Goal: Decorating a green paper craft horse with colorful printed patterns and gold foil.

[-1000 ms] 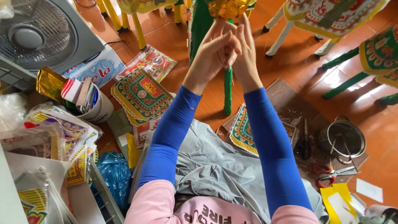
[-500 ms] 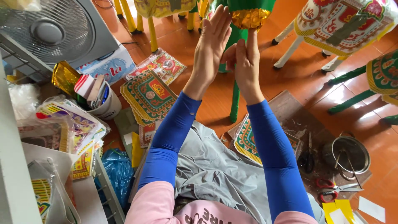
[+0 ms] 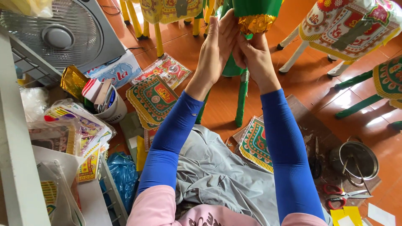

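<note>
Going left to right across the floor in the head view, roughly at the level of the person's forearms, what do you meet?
White round tub stuffed with packets → green-and-red patterned paper sheet with yellow fringe → left hand → right hand → round metal pot.

Bright, even daylight is filling the scene and seems to be coming from the upper right, where pale glare is spreading across the glossy orange floor tiles. Soft shadows are lying beneath the green paper-covered legs. The crinkled gold foil band is catching highlights. Most of the view is staying sharp; the round steel pot is glinting. The grey plastic fan is bending slightly at the wide-angle edge.
</note>
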